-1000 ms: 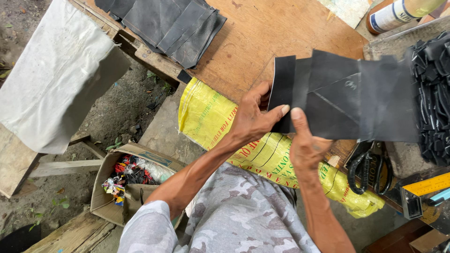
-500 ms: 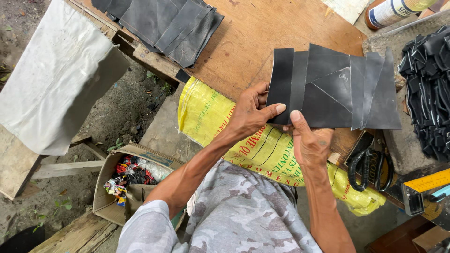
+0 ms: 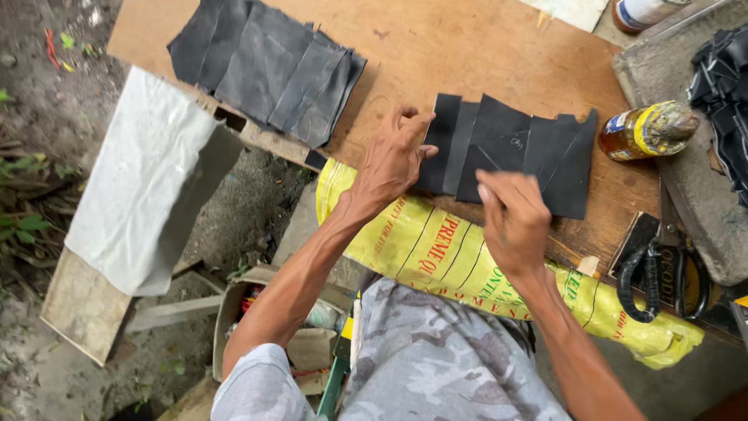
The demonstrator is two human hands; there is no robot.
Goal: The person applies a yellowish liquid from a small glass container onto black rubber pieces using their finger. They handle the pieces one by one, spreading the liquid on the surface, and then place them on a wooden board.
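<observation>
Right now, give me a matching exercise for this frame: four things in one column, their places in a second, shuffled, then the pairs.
Things:
1. black sheets
2. scissors
3. bottle
4. cardboard box

Places:
A. on the ground, left of the person's body
B. under the left hand and right hand, on the wooden board
C. lying on its side, right of the sheets
D. at the board's right edge, below the bottle

Pairs: 1-B, 2-D, 3-C, 4-A
</observation>
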